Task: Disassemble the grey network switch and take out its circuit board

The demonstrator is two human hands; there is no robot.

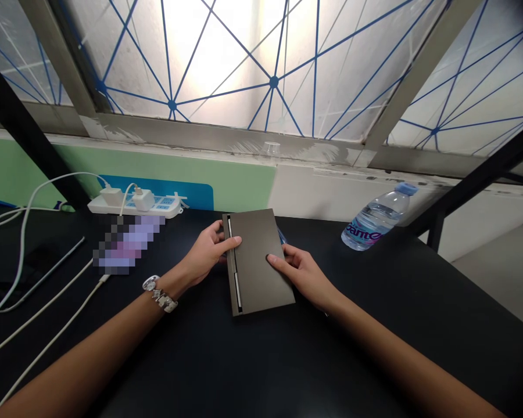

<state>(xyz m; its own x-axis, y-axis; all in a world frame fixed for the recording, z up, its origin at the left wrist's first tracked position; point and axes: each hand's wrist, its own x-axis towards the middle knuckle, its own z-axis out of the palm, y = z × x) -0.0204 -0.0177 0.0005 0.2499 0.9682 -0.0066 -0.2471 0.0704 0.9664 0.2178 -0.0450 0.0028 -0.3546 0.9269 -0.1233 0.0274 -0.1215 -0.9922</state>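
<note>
That folder (255, 278) you've got looks matt and smooth, card or plastic, hard to tell. Your bracelet (165, 302) is shiny metal; the bottle (370, 217) by the desk (244, 371)'s back edge is clear, glossy plastic.

Left hand (204, 252) partly behind grey panel (257, 270)

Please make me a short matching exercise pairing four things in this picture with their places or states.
Things:
1. Folder
2. Bottle
3. Power strip
4. Bracelet

Places or states:
A. Around the left wrist
B. Topped with a blue cap
C. Held between the left hand and right hand
D. Bearing two white chargers

Right pairs: 1-C, 2-B, 3-D, 4-A
</note>
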